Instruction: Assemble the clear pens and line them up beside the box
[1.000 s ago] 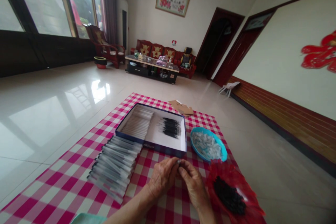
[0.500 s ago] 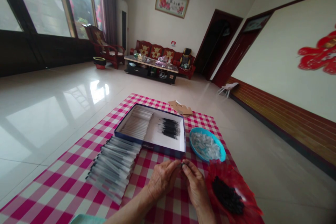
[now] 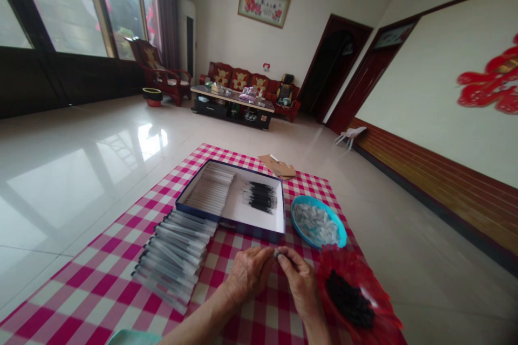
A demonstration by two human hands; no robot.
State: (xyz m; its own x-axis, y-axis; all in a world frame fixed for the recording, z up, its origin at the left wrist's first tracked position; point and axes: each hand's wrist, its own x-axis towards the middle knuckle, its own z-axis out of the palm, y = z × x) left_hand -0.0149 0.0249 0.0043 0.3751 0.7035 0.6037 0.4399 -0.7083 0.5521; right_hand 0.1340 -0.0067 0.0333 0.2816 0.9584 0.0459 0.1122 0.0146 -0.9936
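Note:
My left hand (image 3: pixel 250 272) and my right hand (image 3: pixel 297 275) meet fingertip to fingertip above the checked cloth, in front of the box. Both are closed in a pinch. A small grey-dark piece (image 3: pixel 277 253) shows between the fingertips; its kind is too small to make out. To the left lies a heap of clear pens with black ends (image 3: pixel 174 259). The shallow blue-edged box (image 3: pixel 243 230) holds a row of clear tubes (image 3: pixel 208 188) and a bundle of black refills (image 3: pixel 262 197). A red scalloped bowl (image 3: pixel 382 302) of small black pieces (image 3: pixel 350 299) stands beside my right hand.
A blue bowl (image 3: pixel 295 228) of clear pen caps stands right of the box. Brown cardboard (image 3: pixel 279 166) lies at the table's far edge. A pale green container (image 3: pixel 133 337) shows at the near edge. Beyond are a coffee table (image 3: pixel 230 110) and a white stool (image 3: pixel 351 133).
Both hands stay together and shift very slightly, with the fingertips turned a little. The piece between them shows more grey now. The things on the table stay put.

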